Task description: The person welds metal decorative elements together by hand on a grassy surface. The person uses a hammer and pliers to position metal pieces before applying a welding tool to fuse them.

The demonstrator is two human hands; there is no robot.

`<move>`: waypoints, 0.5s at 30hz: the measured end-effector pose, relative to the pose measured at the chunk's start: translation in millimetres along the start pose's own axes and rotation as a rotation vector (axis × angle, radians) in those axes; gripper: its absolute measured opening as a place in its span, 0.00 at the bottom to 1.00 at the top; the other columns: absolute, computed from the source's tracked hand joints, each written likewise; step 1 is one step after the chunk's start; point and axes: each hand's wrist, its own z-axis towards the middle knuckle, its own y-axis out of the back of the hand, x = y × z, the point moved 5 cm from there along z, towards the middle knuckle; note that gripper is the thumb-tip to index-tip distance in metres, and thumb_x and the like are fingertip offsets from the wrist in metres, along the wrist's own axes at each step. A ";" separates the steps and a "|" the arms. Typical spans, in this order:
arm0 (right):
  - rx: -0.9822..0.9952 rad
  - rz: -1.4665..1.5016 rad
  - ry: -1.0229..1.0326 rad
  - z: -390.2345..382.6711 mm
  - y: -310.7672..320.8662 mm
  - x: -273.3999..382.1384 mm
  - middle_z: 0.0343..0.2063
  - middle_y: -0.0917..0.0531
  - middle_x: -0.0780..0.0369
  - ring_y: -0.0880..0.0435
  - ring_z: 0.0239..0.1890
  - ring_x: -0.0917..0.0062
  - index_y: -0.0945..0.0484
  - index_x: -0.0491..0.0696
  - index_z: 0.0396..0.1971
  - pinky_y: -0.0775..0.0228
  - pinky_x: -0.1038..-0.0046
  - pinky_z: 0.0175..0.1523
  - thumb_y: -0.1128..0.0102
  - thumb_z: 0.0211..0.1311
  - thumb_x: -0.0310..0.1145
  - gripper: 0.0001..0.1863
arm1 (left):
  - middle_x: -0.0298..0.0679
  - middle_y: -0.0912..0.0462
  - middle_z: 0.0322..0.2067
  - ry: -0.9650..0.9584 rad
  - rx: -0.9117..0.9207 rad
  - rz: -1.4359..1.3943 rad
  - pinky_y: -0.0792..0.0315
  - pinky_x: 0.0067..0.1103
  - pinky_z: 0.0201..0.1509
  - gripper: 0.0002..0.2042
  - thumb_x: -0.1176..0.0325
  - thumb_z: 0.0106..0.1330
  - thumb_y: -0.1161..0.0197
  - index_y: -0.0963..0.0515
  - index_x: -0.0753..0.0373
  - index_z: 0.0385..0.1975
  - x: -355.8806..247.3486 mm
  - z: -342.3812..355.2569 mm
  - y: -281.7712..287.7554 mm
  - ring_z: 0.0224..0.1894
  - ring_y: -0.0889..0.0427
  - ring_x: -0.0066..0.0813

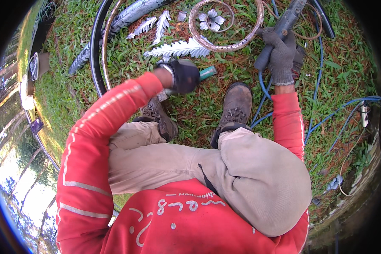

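My left hand (181, 76), in a black glove, is closed around a short rod-like thing with a green end (207, 73). The rest of it is mostly covered by the glove, so its kind is unclear. My right hand (280, 55), in a grey knit glove, grips a dark, cylindrical tool (290, 19) with a black stub beside the palm. A blue cable (262, 86) hangs below that hand. Just beyond my left hand lies a silvery metal leaf (180, 48). A rusty metal ring (226, 47) is left of my right hand.
Two smaller metal leaves (162, 26) and a metal flower (211, 20) lie on the grass. A speckled pipe (135, 12) and a curved black bar (95, 51) stand to the left. My boots (236, 103) are close in front. Blue cables (319, 76) run along the right.
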 end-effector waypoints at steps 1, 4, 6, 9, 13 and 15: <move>-0.003 -0.029 0.008 -5.1 5.5 6.5 0.41 0.10 0.55 0.06 0.45 0.64 0.25 0.39 0.52 0.15 0.65 0.52 0.27 0.62 0.22 0.21 | 0.39 0.06 0.38 0.038 0.033 0.235 0.15 0.45 0.45 0.16 0.65 0.64 0.29 0.08 0.54 0.51 -29.7 6.4 -8.4 0.41 0.07 0.50; 0.082 -0.011 -0.003 3.0 -57.7 6.1 0.41 0.10 0.56 0.07 0.43 0.68 0.24 0.40 0.51 0.15 0.66 0.50 0.25 0.62 0.21 0.20 | 0.29 0.10 0.45 -0.403 -1.061 0.551 0.17 0.35 0.46 0.05 0.62 0.69 0.33 0.13 0.47 0.41 4.2 -31.6 -113.8 0.49 0.10 0.34; -0.011 -0.122 0.010 -9.4 -7.6 13.6 0.41 0.10 0.56 0.07 0.42 0.70 0.24 0.40 0.51 0.15 0.67 0.48 0.24 0.61 0.22 0.21 | 0.27 0.17 0.35 -0.170 -0.313 0.671 0.20 0.30 0.43 0.03 0.65 0.72 0.37 0.17 0.48 0.36 -38.9 21.8 -111.5 0.40 0.15 0.32; -0.024 -0.208 0.030 -16.7 -15.9 24.4 0.40 0.10 0.58 0.09 0.41 0.73 0.24 0.40 0.50 0.16 0.68 0.46 0.22 0.60 0.23 0.22 | 0.31 0.21 0.26 -0.161 -0.411 0.622 0.25 0.34 0.33 0.03 0.66 0.60 0.33 0.17 0.50 0.24 -25.3 25.9 -123.2 0.30 0.19 0.36; -0.063 -0.410 0.002 -39.2 -14.3 52.0 0.40 0.09 0.59 0.10 0.40 0.75 0.24 0.40 0.52 0.15 0.71 0.46 0.22 0.60 0.22 0.23 | 0.33 0.18 0.27 -0.147 -0.286 0.689 0.24 0.32 0.35 0.06 0.67 0.64 0.34 0.16 0.50 0.25 -29.6 31.1 -124.5 0.32 0.19 0.34; -0.056 -0.395 0.016 -47.9 -14.8 57.7 0.40 0.09 0.60 0.10 0.40 0.76 0.23 0.40 0.54 0.15 0.71 0.47 0.22 0.60 0.22 0.24 | 0.35 0.16 0.30 -0.097 -0.294 0.645 0.23 0.31 0.37 0.06 0.68 0.68 0.35 0.16 0.52 0.28 -23.9 22.9 -132.2 0.34 0.18 0.33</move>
